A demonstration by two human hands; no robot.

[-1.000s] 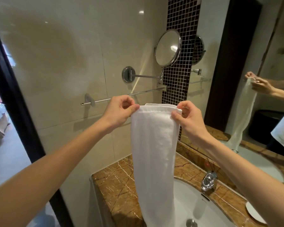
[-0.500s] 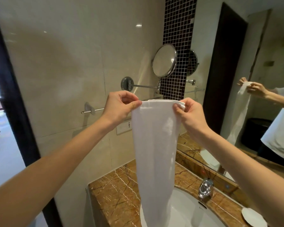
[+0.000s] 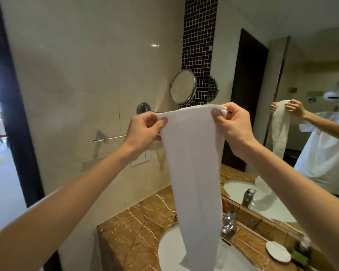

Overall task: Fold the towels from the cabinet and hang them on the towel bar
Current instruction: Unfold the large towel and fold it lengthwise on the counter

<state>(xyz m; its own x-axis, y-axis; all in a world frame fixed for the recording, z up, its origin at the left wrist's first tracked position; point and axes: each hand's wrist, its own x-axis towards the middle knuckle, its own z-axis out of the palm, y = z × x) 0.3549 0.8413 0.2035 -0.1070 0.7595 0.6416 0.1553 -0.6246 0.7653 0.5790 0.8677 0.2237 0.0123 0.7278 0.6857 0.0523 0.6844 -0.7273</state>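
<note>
A white towel (image 3: 194, 173), folded into a long narrow strip, hangs down from my two hands over the sink. My left hand (image 3: 145, 130) pinches its top left corner and my right hand (image 3: 233, 124) pinches its top right corner. The top edge is stretched between them at about chest height. The chrome towel bar (image 3: 114, 137) runs along the beige wall behind my left hand; only its left end and bracket show, the rest is hidden by my hands and the towel.
A round swivel mirror (image 3: 182, 87) on an arm juts from the wall above the bar. Below are a brown marble counter (image 3: 133, 231), a white sink (image 3: 168, 249) and a chrome tap (image 3: 228, 222). A big wall mirror (image 3: 301, 133) fills the right; a doorway (image 3: 0, 153) opens left.
Both hands have lifted the towel higher and a little to the right, and my view has tilted up. The grip on the two top corners is unchanged.
</note>
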